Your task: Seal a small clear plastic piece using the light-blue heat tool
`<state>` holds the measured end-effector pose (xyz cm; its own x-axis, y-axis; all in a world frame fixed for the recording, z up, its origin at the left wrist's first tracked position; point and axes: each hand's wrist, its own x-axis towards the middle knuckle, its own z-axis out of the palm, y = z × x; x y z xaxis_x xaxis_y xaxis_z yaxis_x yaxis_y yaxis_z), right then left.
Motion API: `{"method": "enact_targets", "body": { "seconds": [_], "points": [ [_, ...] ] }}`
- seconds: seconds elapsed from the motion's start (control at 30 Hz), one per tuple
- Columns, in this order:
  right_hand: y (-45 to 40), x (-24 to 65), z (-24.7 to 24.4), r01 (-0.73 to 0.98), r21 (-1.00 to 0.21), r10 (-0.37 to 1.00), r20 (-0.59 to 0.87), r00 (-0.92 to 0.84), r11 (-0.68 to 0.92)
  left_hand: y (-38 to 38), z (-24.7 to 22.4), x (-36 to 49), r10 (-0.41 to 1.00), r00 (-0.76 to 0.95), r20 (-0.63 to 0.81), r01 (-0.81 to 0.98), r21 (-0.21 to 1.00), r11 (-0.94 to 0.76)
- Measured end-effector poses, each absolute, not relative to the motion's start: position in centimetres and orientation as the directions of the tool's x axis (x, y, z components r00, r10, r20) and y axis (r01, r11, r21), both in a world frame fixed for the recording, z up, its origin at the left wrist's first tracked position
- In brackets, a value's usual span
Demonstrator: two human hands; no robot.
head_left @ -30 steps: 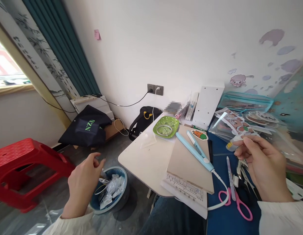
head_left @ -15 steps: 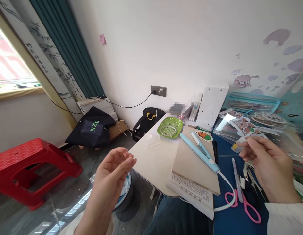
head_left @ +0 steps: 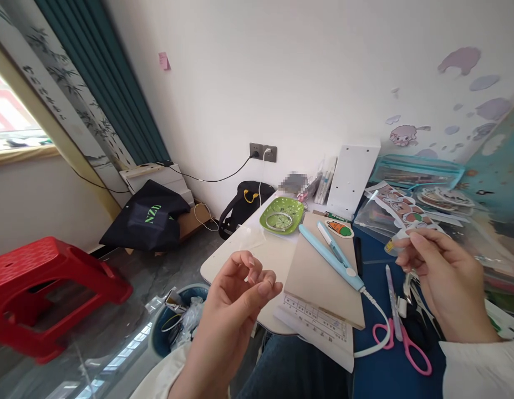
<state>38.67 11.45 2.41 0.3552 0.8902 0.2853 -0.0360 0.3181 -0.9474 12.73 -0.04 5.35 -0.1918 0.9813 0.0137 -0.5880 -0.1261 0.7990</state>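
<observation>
Over the table's near edge, my left hand (head_left: pixel 238 307) is closed, its thumb pressed towards the curled fingers. Whatever may lie between those fingertips is too small to make out. On the right, my right hand (head_left: pixel 446 282) pinches a small clear plastic piece with a yellow patch (head_left: pixel 390 245) between thumb and fingers, above the blue mat (head_left: pixel 373 260). Between the hands, a light-blue hair straightener (head_left: pixel 331 257) rests on a beige board (head_left: pixel 298 271), beside a carrot sticker (head_left: pixel 340 229). Pink-handled scissors (head_left: pixel 417 357) and a slim pen (head_left: pixel 392 299) lie below my right hand.
A green plate (head_left: pixel 297 208) with a clear ring on it stands at the back of the white table (head_left: pixel 217 266). Clear bags with stickers (head_left: pixel 377 216) lie at right. Below left are a filled waste bin (head_left: pixel 157 332) and a red stool (head_left: pixel 40 260).
My left hand has moved right, from beside the table to over its near edge, uncovering the waste bin. My right hand keeps its pinch. The view has shifted slightly right.
</observation>
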Motion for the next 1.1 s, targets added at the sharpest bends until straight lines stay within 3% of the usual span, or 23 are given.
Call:
{"method": "enact_targets", "body": {
  "seconds": [0.53,0.9,1.1],
  "points": [
    [11.0,38.1,2.3,-0.026,-0.951,0.922,0.29,0.258,0.307,-0.2,5.0,13.1,0.988,-0.142,0.055,-0.596,0.792,-0.13],
    [10.9,38.0,2.4,0.0,-0.956,0.92,0.283,0.271,0.294,-0.4,3.5,12.9,0.905,-0.319,0.28,-0.171,0.923,-0.346],
    [11.0,38.0,2.2,0.013,-0.956,0.921,0.284,0.267,0.292,-0.2,3.2,13.1,0.885,-0.335,0.323,0.008,0.94,-0.34]
  ]
}}
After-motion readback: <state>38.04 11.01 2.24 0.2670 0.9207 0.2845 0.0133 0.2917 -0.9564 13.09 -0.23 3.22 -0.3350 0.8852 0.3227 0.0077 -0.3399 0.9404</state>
